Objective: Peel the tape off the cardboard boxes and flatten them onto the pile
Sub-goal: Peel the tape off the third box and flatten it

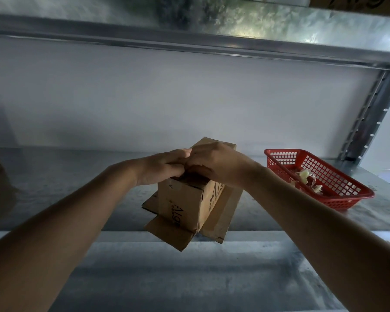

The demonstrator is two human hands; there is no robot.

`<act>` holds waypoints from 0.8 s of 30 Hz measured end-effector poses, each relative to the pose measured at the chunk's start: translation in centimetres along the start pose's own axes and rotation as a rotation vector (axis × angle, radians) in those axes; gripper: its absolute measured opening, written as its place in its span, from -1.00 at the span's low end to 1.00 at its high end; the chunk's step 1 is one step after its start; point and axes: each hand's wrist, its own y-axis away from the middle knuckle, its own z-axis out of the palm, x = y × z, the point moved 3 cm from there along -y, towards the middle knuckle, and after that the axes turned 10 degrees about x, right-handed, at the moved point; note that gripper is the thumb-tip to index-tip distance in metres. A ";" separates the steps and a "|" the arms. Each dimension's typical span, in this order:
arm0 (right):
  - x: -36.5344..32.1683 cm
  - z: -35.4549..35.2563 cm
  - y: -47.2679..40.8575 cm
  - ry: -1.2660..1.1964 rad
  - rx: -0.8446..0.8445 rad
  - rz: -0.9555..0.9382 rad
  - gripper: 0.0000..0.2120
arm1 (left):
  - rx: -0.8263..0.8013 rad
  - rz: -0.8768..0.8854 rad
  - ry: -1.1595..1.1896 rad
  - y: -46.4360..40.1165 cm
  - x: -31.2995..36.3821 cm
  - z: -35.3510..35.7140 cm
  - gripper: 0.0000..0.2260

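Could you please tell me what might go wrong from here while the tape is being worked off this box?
1. The brown cardboard box stands on its splayed bottom flaps at the metal shelf's front edge; a hard pull could tip it off.
2. Both the left hand and right hand crowd one spot on top, so the tape may tear.
3. The red plastic mesh basket with scraps sits off to the right; peeled tape could stick to fingers before reaching it.

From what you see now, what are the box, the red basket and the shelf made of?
Box: brown cardboard, matte, with creased flaps.
Basket: probably plastic, glossy red, moulded grid walls.
Shelf: seemingly galvanised steel, grey with a mottled sheen.
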 end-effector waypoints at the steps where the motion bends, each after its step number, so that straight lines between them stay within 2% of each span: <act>1: 0.4 0.0 0.1 -0.033 0.013 0.039 -0.81 | 0.006 -0.008 -0.041 -0.1 0.1 -0.2 -0.37; 3: 1.1 0.0 0.4 -0.071 0.023 0.125 -0.77 | -0.001 0.007 -0.101 -0.3 0.4 -0.5 -0.35; 6: 2.2 -0.2 0.7 -0.112 -0.066 0.307 -0.65 | -0.014 0.011 -0.152 -0.3 1.4 -0.6 -0.47; 9: 3.0 -0.5 0.9 -0.164 -0.190 0.418 -0.65 | -0.001 0.043 -0.170 -0.7 1.7 -0.5 -0.50; 11: 3.0 -0.7 1.0 -0.191 -0.204 0.450 -0.65 | -0.008 0.060 -0.132 -0.9 1.7 -0.4 -0.51; 17: 3.2 -0.3 0.8 -0.183 -0.023 0.440 -0.72 | -0.023 0.023 -0.135 -0.8 1.4 -0.4 -0.49; 19: 3.6 0.0 0.7 -0.177 0.077 0.459 -0.76 | -0.001 -0.007 -0.122 -0.8 1.4 -0.2 -0.37; 22: 4.6 -0.3 1.4 -0.214 0.295 0.618 -0.82 | 0.044 0.009 -0.204 -1.1 1.3 0.5 -0.13; 24: 5.2 -0.7 2.1 -0.234 0.382 0.723 -0.80 | 0.051 0.042 -0.302 -1.4 1.5 1.0 0.03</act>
